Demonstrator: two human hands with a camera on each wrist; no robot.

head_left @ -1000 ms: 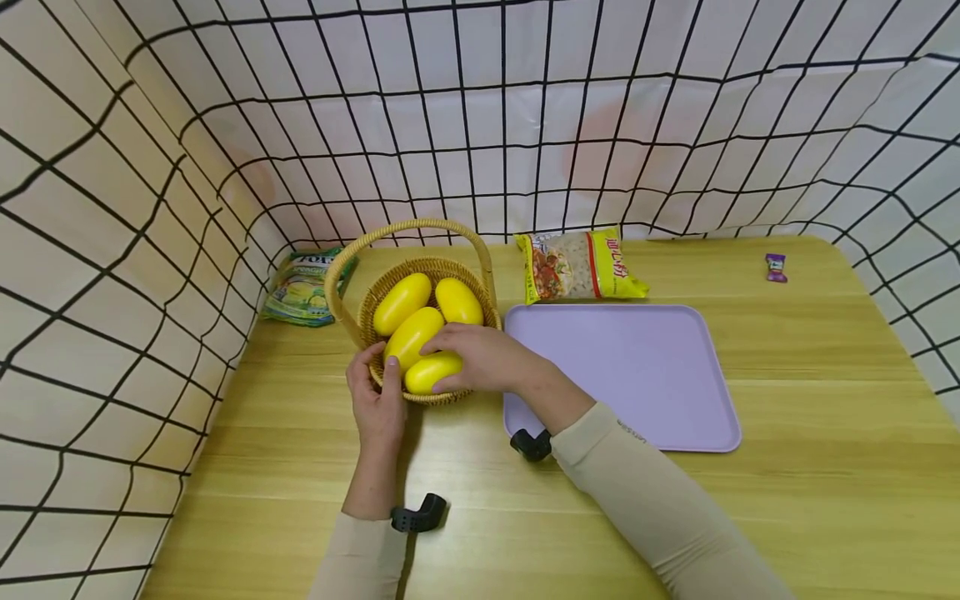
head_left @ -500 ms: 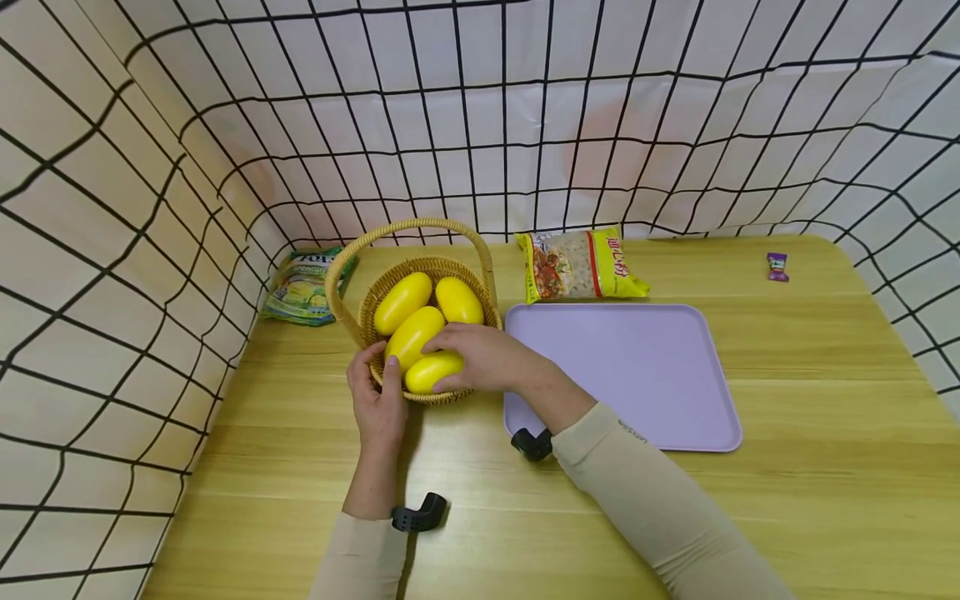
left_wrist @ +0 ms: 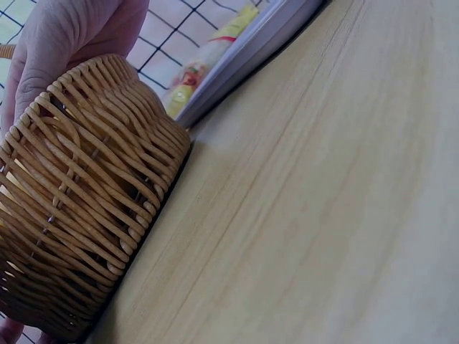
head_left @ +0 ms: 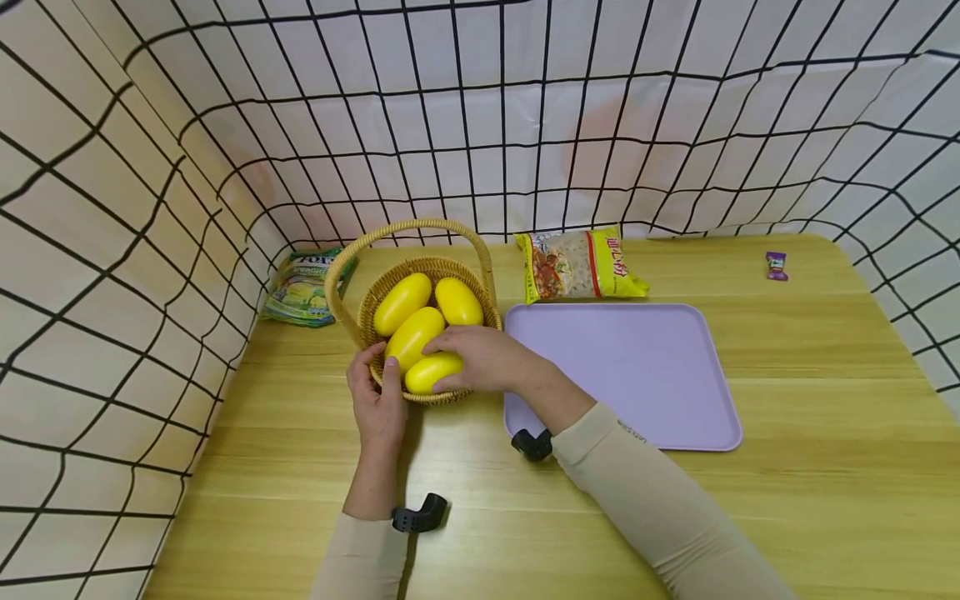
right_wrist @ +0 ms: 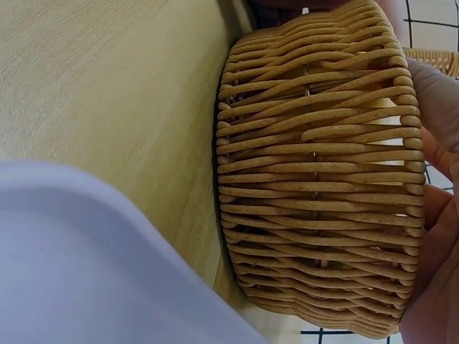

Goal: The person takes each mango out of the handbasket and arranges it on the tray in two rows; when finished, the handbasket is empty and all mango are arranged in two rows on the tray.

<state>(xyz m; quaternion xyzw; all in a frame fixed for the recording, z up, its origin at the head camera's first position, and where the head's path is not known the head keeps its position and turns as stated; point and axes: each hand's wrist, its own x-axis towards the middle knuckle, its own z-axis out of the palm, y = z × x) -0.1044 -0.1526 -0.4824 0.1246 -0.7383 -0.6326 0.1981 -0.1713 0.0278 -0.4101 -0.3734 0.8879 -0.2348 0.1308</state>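
Note:
In the head view, a round wicker basket [head_left: 365, 300] with a tall arched handle stands on the wooden table and holds several smooth yellow oval fruits [head_left: 402, 305], perhaps mangoes. My left hand [head_left: 381, 408] grips the basket's near left rim, thumb on top and the fingers partly hidden beyond the side. Over the right rim reaches my right hand [head_left: 487, 357]; its thumb and fingers curl round the frontmost yellow oval fruit [head_left: 429, 373], which lies low in the basket. Both wrist views show the woven wall of the basket [left_wrist: 86, 186] close up, its base at the tabletop.
A lilac tray [head_left: 637, 375] lies right of the basket, partly under my right forearm. Behind it rests a yellow food bag [head_left: 581, 265]. A green packet [head_left: 303, 287] sits at the back left, a small purple candy [head_left: 777, 267] at the far right. Black-gridded cloth walls [head_left: 480, 125] enclose the table.

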